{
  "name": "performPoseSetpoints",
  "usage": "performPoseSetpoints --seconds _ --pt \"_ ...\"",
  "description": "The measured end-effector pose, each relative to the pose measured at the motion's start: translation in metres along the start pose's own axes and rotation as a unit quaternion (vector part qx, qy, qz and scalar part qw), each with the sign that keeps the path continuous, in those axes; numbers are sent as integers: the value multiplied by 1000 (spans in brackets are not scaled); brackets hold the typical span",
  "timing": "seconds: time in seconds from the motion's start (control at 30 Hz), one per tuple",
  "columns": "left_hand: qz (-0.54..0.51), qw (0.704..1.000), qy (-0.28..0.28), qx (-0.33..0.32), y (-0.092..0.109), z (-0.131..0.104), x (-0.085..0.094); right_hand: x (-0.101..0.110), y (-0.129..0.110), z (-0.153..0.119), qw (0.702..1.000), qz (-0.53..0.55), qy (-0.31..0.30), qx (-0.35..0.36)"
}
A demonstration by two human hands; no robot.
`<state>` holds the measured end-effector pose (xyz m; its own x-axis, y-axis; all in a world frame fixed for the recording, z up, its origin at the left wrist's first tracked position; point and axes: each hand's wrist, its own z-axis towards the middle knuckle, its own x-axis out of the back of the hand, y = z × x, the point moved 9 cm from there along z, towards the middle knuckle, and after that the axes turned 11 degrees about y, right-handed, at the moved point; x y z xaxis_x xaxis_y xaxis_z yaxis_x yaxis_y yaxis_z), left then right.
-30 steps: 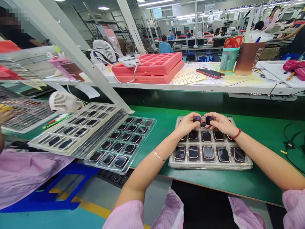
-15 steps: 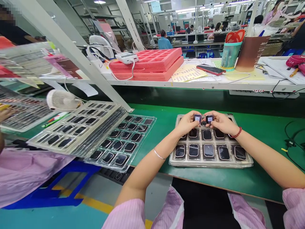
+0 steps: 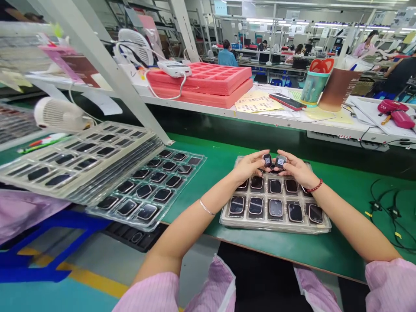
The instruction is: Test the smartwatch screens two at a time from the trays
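Note:
My left hand [image 3: 249,167] pinches a smartwatch body [image 3: 267,160] by its edges, a square code showing on its dark face. Beside it, my right hand [image 3: 295,168] grips a second dark watch body [image 3: 280,161] that bears a similar code. The two pieces are held close together but apart, above the far rows of a clear plastic tray [image 3: 276,226]. Rows of square watch pieces with black glass, such as this one [image 3: 276,207], sit in the tray's pockets. My hands hide part of the back row.
To the left lies another clear tray [image 3: 172,203] of watch pieces beside a tilted stack of trays [image 3: 19,171]. Black cables [image 3: 385,208] lie at right. A shelf [image 3: 208,108] above carries red foam trays [image 3: 201,89], a phone [image 3: 287,101] and cups. A slanted post [image 3: 130,97] stands left.
The view has shifted, so the bench items sit further left. Both hands still hold their watch bodies, which are now tilted toward each other more. The neighbour's hand at far left has left view.

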<state>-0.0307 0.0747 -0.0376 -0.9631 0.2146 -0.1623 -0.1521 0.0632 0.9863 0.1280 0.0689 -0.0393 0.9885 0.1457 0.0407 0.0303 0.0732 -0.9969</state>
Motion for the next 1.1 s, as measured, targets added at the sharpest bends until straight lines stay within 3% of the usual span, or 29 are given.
performPoseSetpoints --seconds 0.33,0.63,0.9,1.1 --pt "28 999 -7 -43 2 5 -1 -8 -10 -4 992 -117 -10 49" --pt "71 993 12 -91 5 8 2 -11 -14 -5 986 -145 -29 77" --pt "35 997 25 -61 4 4 5 4 -1 1 1000 -31 -5 2" --pt "62 997 -6 -46 1 -3 1 6 5 3 998 57 -4 -24"
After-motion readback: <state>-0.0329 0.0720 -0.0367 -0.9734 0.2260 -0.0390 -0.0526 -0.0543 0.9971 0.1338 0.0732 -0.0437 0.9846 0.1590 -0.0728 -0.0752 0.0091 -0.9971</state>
